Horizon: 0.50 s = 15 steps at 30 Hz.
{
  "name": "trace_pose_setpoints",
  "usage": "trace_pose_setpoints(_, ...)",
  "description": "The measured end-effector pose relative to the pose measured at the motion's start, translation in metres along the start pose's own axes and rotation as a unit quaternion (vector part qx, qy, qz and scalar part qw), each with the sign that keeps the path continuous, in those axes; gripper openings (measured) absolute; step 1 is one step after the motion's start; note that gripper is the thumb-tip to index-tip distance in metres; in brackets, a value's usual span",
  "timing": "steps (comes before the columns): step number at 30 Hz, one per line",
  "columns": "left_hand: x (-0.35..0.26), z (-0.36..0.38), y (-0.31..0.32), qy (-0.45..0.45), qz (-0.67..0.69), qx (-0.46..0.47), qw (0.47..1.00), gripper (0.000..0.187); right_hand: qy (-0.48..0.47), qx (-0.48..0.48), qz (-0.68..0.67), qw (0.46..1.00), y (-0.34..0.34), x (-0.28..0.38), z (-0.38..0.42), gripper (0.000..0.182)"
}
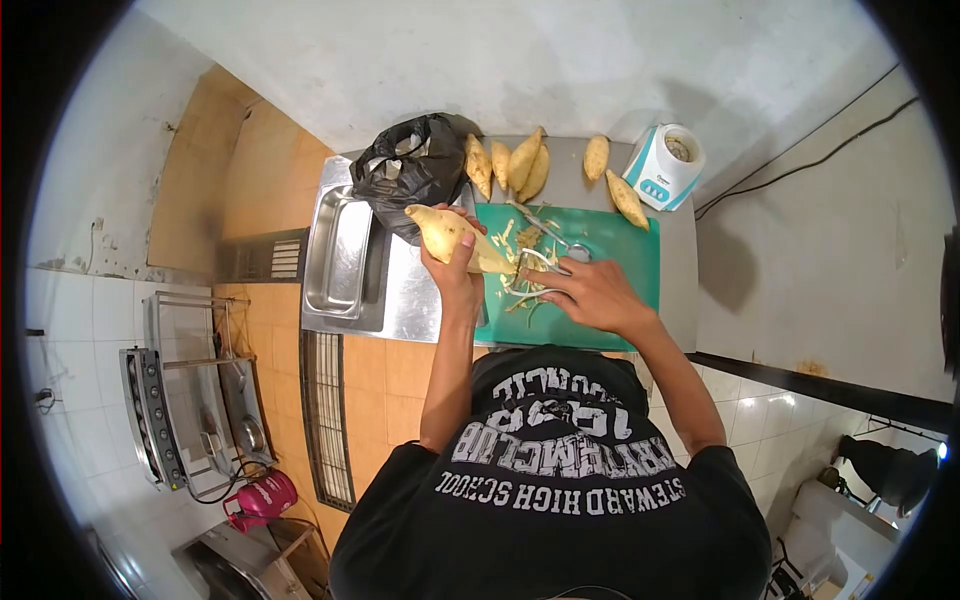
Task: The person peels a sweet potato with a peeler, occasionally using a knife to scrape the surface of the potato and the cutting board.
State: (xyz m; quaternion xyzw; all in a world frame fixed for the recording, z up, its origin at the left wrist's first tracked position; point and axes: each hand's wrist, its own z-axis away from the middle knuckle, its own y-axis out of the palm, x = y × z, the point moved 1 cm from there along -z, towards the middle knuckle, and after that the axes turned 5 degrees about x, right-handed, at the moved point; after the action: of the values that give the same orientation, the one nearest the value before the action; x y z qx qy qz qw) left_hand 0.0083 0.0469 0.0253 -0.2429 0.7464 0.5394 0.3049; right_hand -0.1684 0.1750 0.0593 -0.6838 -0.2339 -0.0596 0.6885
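My left hand (pixel 458 268) grips a large pale yellow sweet potato (pixel 438 232), its thumb across the near side. The tuber points toward my right hand (pixel 592 292), which is closed around a white Y-shaped peeler (pixel 530 291). The peeler's head is right at the sweet potato's tapered end. Below both hands, a green cutting board (pixel 620 265) carries scattered peel strips (pixel 528 238). A long utensil with a rounded grey end (pixel 577 252) lies across the board, just beyond my right hand.
Several whole sweet potatoes (pixel 522 160) line the counter's back, with one (pixel 627 199) overlapping the board's far right corner. A black plastic bag (pixel 410 165) stands at the back left, beside the steel sink (pixel 318 275). At the back right is a white and teal appliance (pixel 655 185).
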Motion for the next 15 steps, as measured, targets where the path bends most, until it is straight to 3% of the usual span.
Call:
trace_pose_setpoints(12,0.001,-0.001,0.002,-0.055,0.031,-0.065,0.996,0.058,-0.051,-0.025,0.043,0.997,-0.006,-0.009,0.003,0.038)
trace_pose_setpoints(15,-0.004,0.000,0.002,-0.060,0.040,-0.084,0.994,0.058,-0.027,0.000,0.062,0.998,-0.018,-0.012,0.006,0.038)
